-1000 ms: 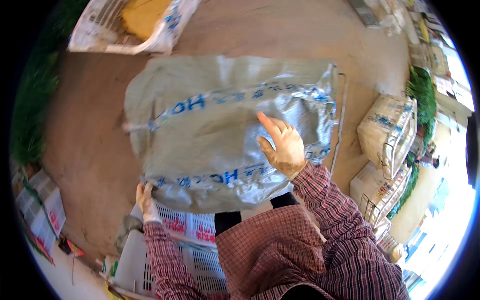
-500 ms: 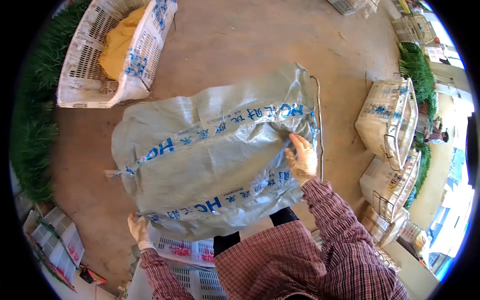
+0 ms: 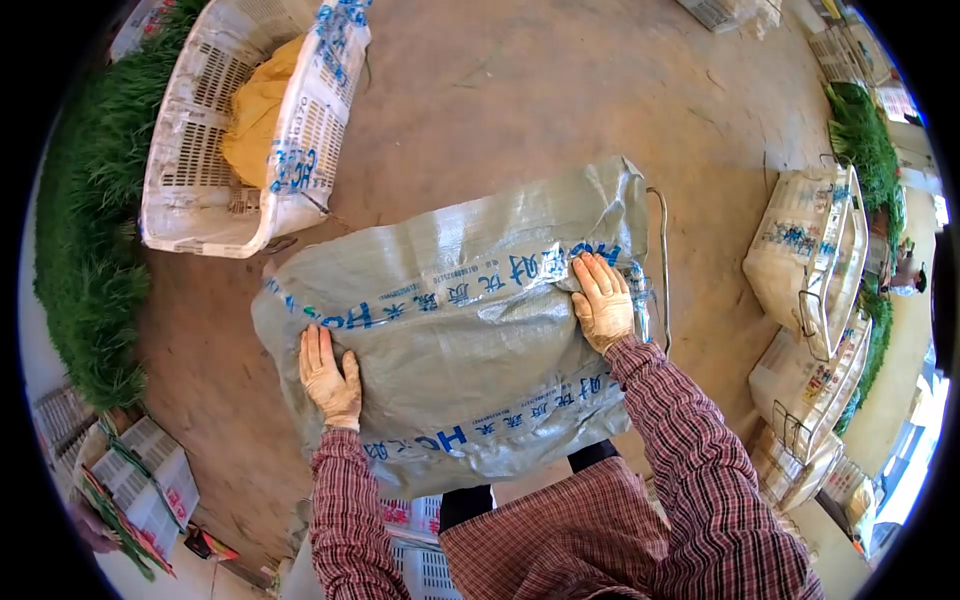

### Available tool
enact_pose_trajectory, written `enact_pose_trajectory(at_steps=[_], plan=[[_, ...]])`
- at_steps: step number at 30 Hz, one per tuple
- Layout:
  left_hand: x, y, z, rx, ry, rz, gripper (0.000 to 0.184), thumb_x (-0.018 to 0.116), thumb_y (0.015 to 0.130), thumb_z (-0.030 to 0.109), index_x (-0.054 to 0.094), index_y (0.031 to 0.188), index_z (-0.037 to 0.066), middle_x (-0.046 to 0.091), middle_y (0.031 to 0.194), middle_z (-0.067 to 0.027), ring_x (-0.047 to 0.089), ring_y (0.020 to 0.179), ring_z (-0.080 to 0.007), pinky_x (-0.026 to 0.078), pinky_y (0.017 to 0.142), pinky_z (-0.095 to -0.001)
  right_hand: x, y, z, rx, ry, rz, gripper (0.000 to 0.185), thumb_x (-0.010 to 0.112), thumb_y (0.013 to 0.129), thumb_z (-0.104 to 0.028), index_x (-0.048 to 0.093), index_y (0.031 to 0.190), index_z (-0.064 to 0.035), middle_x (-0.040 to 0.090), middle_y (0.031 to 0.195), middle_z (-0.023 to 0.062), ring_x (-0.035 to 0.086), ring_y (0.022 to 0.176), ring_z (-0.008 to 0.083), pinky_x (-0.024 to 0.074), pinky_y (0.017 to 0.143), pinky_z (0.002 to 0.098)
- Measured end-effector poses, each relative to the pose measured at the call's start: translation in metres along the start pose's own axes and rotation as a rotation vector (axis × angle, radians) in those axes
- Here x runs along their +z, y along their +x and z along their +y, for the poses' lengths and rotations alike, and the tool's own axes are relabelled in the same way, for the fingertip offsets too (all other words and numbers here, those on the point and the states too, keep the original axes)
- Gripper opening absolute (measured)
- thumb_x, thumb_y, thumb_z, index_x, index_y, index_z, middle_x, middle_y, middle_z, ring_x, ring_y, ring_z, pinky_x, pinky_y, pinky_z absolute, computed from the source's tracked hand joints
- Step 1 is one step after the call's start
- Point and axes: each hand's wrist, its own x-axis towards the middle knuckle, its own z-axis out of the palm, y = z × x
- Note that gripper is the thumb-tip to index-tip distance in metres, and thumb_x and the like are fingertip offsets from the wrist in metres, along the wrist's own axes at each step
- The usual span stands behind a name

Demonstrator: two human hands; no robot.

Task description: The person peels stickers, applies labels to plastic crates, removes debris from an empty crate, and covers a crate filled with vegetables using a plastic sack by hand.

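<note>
A grey-green woven plastic sheet (image 3: 470,350) with blue printed lettering is spread out in front of me, wrinkled on top. What it covers is hidden, though a bent metal rod (image 3: 664,270) sticks out along its right side. Flat on the sheet's left part lies my left hand (image 3: 328,380), gloved, fingers stretched. My right hand (image 3: 603,302), also in a thin glove, presses flat near the right end, over the upper line of print. Neither hand grips anything.
A white plastic crate (image 3: 290,200) holding yellow cloth (image 3: 262,115) stands at upper left, beside green leafy bundles (image 3: 85,250). Along the right are white crates (image 3: 800,235) with wire handles and more greens (image 3: 862,130). Other crates (image 3: 150,470) stand at lower left.
My left hand has moved from the sheet's lower left corner up onto its surface. My right hand has flattened out on the sheet. The sheet's left edge now hangs smoother.
</note>
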Motion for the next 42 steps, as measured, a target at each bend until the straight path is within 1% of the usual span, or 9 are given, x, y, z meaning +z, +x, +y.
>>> enact_pose_trajectory(at_steps=[8,12,17,25,30,35,37,39,42], plan=[[0.059,-0.001,-0.039,0.081,0.058,0.151,0.056,0.054,0.087,0.035,0.054,0.129,-0.003,0.054,0.131,-0.0254,0.052,0.114,-0.0446,0.035,0.101,-0.052,0.052,0.01,0.022,-0.063,0.064,0.114,0.048,0.049,0.093,-0.028,0.051,0.136,-0.0066,0.049,0.139,0.0146,0.046,0.128,0.0343,0.0361,0.108,0.0481],[0.003,0.01,-0.011,-0.095,-0.074,-0.088,0.056,0.06,0.087,0.034,0.052,0.133,0.003,0.054,0.129,-0.0195,0.049,0.116,-0.0397,0.035,0.102,-0.0493,-0.006,0.022,-0.005,-0.053,0.06,0.066,0.046,0.055,0.091,-0.024,0.053,0.134,-0.0073,0.051,0.138,0.0125,0.048,0.127,0.0321,0.037,0.107,0.0461],[-0.025,0.032,-0.023,-0.057,-0.083,0.108,0.054,0.059,0.089,0.029,0.05,0.135,0.002,0.049,0.139,-0.0189,0.045,0.126,-0.0391,0.034,0.107,-0.0471,-0.047,0.049,-0.022,-0.118,0.054,-0.003,0.045,0.059,0.09,-0.023,0.054,0.131,-0.0076,0.054,0.134,0.011,0.05,0.125,0.0301,0.0383,0.105,0.0441],[0.016,0.016,-0.029,-0.086,-0.092,0.086,0.054,0.052,0.093,0.026,0.046,0.139,-0.002,0.043,0.145,-0.0206,0.036,0.137,-0.0401,0.028,0.114,-0.0469,-0.002,0.049,-0.013,-0.013,0.0,0.021,0.049,0.063,0.087,-0.025,0.053,0.134,-0.0126,0.054,0.13,0.0087,0.048,0.123,0.0294,0.0369,0.105,0.0449],[0.045,0.025,-0.042,-0.073,-0.161,0.165,0.056,0.049,0.094,0.033,0.045,0.138,-0.001,0.043,0.144,-0.0223,0.038,0.134,-0.0401,0.026,0.113,-0.0479,0.027,0.056,0.005,0.032,0.052,-0.058,0.047,0.051,0.091,-0.032,0.053,0.134,-0.0149,0.055,0.131,0.0113,0.048,0.119,0.0325,0.0309,0.106,0.0496],[0.026,0.026,-0.04,-0.089,-0.176,0.071,0.06,0.051,0.093,0.037,0.045,0.14,-0.001,0.041,0.146,-0.0209,0.036,0.137,-0.0386,0.026,0.114,-0.0465,0.003,0.057,-0.007,0.042,0.044,-0.123,0.046,0.053,0.093,-0.031,0.051,0.135,-0.0132,0.053,0.134,0.0125,0.051,0.117,0.0342,0.0371,0.103,0.0481],[-0.002,0.015,-0.022,-0.192,-0.274,0.024,0.062,0.052,0.094,0.038,0.043,0.142,-0.001,0.037,0.15,-0.0208,0.034,0.139,-0.0382,0.026,0.114,-0.046,-0.01,0.042,-0.011,0.015,0.153,0.048,0.047,0.056,0.092,-0.028,0.051,0.135,-0.011,0.053,0.134,0.0137,0.051,0.118,0.0353,0.0384,0.104,0.0464],[-0.02,-0.02,-0.008,-0.21,-0.296,0.02,0.064,0.052,0.094,0.039,0.041,0.143,-0.001,0.034,0.152,-0.0213,0.032,0.14,-0.0388,0.025,0.115,-0.046,-0.032,0.002,-0.024,0.202,0.164,0.012,0.05,0.059,0.092,-0.025,0.049,0.137,-0.0078,0.052,0.136,0.0161,0.049,0.123,0.0361,0.0392,0.105,0.0462],[-0.002,-0.068,-0.003,-0.224,-0.214,-0.065,0.066,0.051,0.095,0.041,0.039,0.143,-0.002,0.035,0.151,-0.0228,0.031,0.14,-0.0398,0.024,0.115,-0.0471,-0.006,-0.053,-0.024,0.158,0.056,0.01,0.049,0.055,0.095,-0.027,0.048,0.139,-0.0072,0.047,0.142,0.0155,0.044,0.129,0.0363,0.0366,0.107,0.0456]])
